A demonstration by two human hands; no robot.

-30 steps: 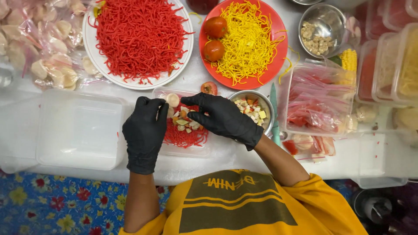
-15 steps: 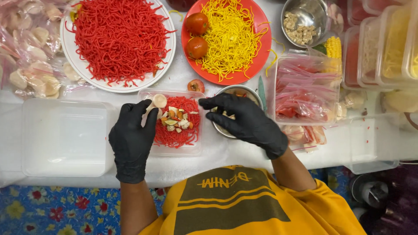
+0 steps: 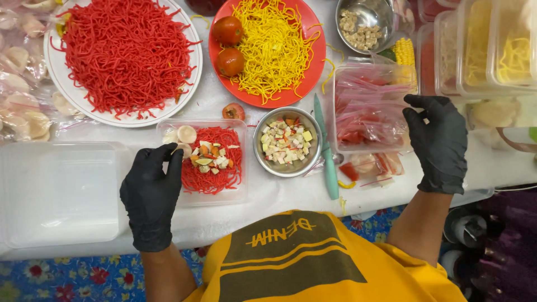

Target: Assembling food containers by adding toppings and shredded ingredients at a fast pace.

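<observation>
A clear plastic container holds red noodles topped with chopped bits and pale round crackers. My left hand, in a black glove, grips its left rim, fingertips by a cracker. A steel bowl of diced pieces stands just right of the container. My right hand, also gloved, hovers at the right side of a clear bag of red strips, fingers loosely curled with nothing visible in them.
A white plate of red noodles and a red plate of yellow noodles with two tomatoes lie behind. A green-handled knife, a small steel bowl, stacked clear tubs, an empty lidded box and bagged crackers surround them.
My right hand left the steel bowl and swung right to the bag of red strips. My left hand stayed on the container's left rim.
</observation>
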